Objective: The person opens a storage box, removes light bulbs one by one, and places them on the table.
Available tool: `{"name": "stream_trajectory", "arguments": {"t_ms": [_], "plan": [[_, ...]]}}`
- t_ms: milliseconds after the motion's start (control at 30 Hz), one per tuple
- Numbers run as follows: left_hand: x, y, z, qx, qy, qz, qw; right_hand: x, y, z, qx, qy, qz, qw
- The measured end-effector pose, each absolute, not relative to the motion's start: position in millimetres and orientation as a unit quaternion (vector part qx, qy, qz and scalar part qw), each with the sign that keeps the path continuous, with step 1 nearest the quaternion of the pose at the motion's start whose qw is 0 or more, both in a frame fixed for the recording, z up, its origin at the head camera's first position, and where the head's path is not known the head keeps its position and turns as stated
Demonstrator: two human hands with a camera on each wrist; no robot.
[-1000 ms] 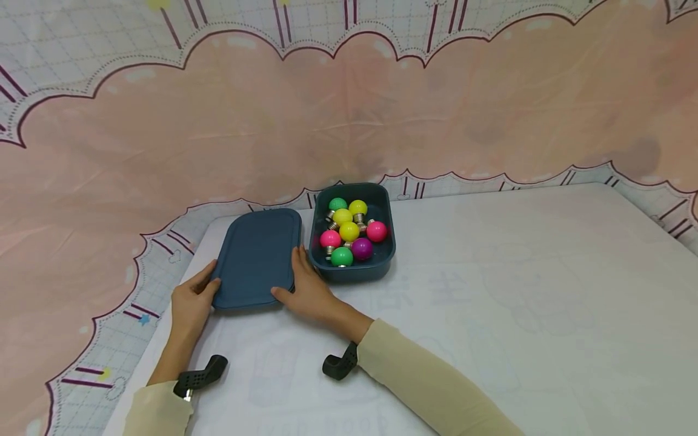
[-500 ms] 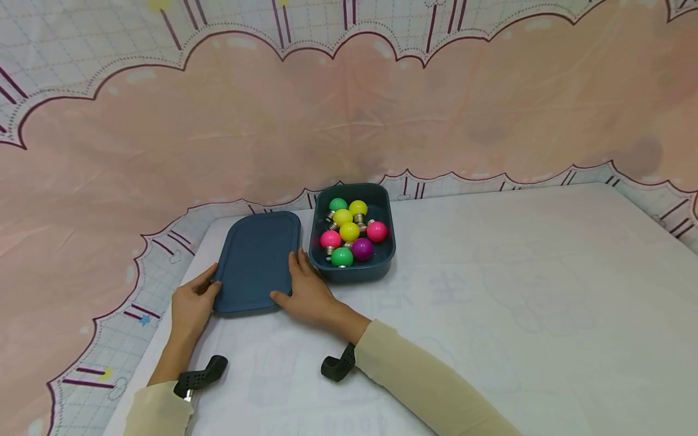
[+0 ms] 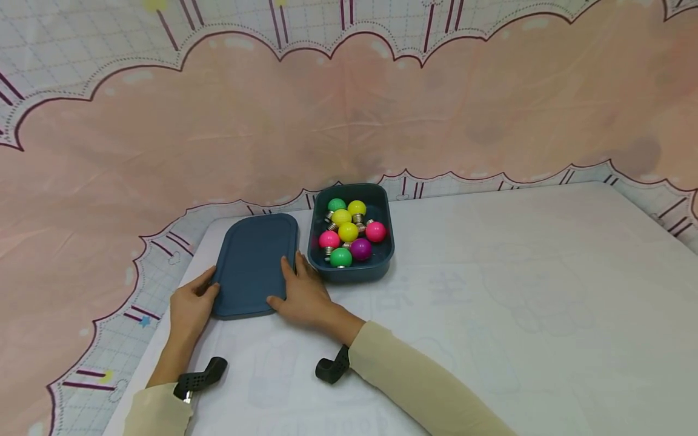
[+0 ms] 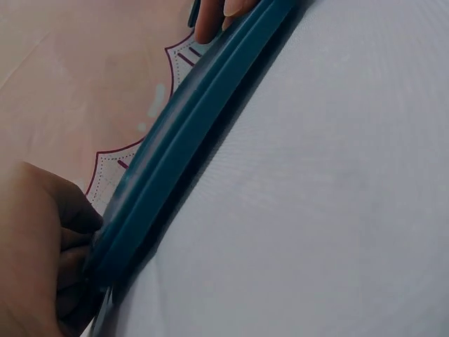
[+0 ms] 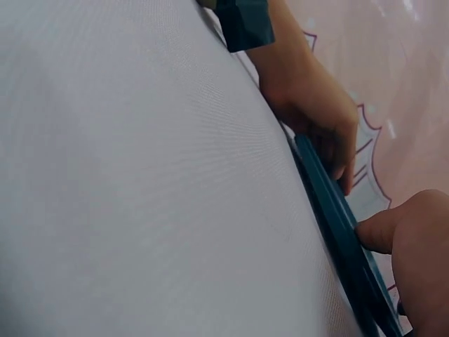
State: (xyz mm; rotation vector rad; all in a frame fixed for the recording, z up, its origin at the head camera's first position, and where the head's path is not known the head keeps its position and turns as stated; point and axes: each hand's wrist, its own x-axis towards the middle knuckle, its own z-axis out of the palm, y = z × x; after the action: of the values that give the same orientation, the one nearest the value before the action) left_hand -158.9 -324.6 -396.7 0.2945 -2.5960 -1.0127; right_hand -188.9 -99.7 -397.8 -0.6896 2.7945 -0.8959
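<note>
On the white table cover [image 3: 491,290], just left of the open box, your dark blue lid [image 3: 254,263] lies flat with its long side running away from you. Your left hand [image 3: 189,306] grips the lid's near left corner, thumb on top of the rim and fingers curled under the edge; the left wrist view shows those fingers [image 4: 66,242] wrapped against the lid's rim [image 4: 182,147]. Your right hand [image 3: 303,295] holds the lid's near right edge, with the thumb lying along the front rim and the fingers spread up along the right side; in the right wrist view the thumb [image 5: 382,232] presses on the thin edge of the lid [image 5: 337,225]. The right hand's fingertips sit just beside the near left corner of the dark blue box [image 3: 382,266], which stands touching or almost touching the lid's right side; you cannot tell which. Inside the box lie small coloured bulbs with metal screw bases: a green bulb [image 3: 340,257] nearest you, a purple bulb [image 3: 361,249] beside it, pink bulbs [image 3: 375,231] to either side, yellow bulbs [image 3: 348,231] in the middle and another green one at the back. Behind the table hangs a pink scalloped backdrop [image 3: 349,121]. Black wrist camera mounts [image 3: 199,376] show at both cream sleeves [image 3: 414,387].
</note>
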Motion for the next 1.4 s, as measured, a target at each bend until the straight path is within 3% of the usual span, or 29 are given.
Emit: {"name": "stream_trajectory", "arguments": {"t_ms": [1000, 1400], "plan": [[-162.9, -320.6, -396.2, 0.061, -0.939, -0.315, 0.121, -186.5, -104.7, -396.5, -0.215, 0.952, -0.209, 0.066], [-161.0, -324.5, -393.7, 0.051, -0.938, -0.321, 0.119, -184.0, -94.8, -387.2, -0.27, 0.909, -0.313, 0.058]]}}
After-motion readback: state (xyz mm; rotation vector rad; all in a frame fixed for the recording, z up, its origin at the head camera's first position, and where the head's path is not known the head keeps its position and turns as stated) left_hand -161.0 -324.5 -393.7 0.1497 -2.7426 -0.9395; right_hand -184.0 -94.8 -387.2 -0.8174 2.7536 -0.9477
